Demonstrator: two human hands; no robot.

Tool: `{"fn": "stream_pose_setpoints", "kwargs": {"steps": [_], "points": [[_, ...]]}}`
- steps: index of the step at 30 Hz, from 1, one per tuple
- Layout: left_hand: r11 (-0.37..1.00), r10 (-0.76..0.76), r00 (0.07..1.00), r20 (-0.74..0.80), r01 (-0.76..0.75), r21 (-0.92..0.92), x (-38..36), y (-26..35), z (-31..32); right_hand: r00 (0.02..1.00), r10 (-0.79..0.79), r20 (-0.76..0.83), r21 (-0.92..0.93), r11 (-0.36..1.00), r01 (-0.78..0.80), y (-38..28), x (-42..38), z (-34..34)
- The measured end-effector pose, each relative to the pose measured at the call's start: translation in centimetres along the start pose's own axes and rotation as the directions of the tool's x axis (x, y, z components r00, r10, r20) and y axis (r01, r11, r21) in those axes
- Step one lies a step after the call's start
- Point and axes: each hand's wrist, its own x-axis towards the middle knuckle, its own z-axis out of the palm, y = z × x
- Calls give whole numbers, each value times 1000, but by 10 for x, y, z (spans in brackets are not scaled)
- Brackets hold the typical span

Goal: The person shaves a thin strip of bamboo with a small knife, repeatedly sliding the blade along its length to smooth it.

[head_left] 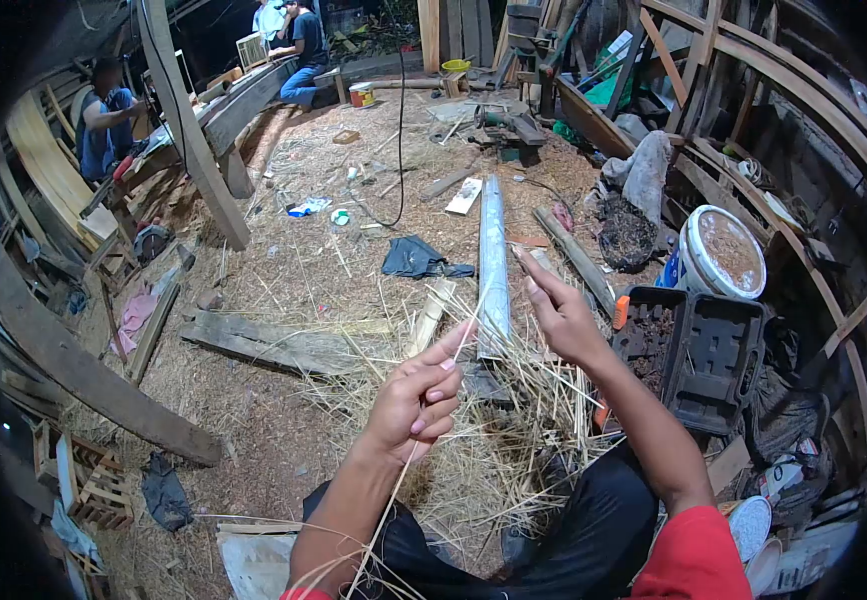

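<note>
My left hand (416, 405) is closed around a thin pale strip (390, 508), with its index finger stretched forward along it. The strip, bamboo-like, runs down past my wrist toward my lap. To the right, my right hand (560, 312) is raised with its fingers stretched out and the thumb apart; I make out nothing in it. Beneath both hands lies a loose heap of similar strips (544, 400), spread around my legs. A long pale metal-looking bar (494, 262) lies on the ground just beyond the heap.
An open black tool case (719, 360) and a white bucket (719, 250) stand at right. Weathered planks (284, 343) lie ahead at left, near a slanted post (194, 120). A black cable (401, 130) hangs in the middle. Two people work at a bench (249, 110) further back.
</note>
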Motion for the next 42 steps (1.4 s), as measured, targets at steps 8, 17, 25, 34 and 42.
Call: {"fn": "stream_pose_setpoints", "kwargs": {"steps": [8,17,25,34,42], "points": [[985,0,1000,-16,-3,-170,5,1,-9,854,-281,438,-215,890,403,-48,-27,16],[965,-30,998,49,42,-258,4,1,-10,906,-323,274,-144,918,371,-40,-25,24],[968,-27,994,102,51,-247,2,1,-9,999,-44,23,-113,993,46,8,-4,10],[998,-5,995,97,12,-67,0,4,-5,991,-128,22,-98,987,130,8,-2,13],[870,133,987,-92,-72,488,2,-11,11,911,406,72,610,704,-363,-31,2,4]]}}
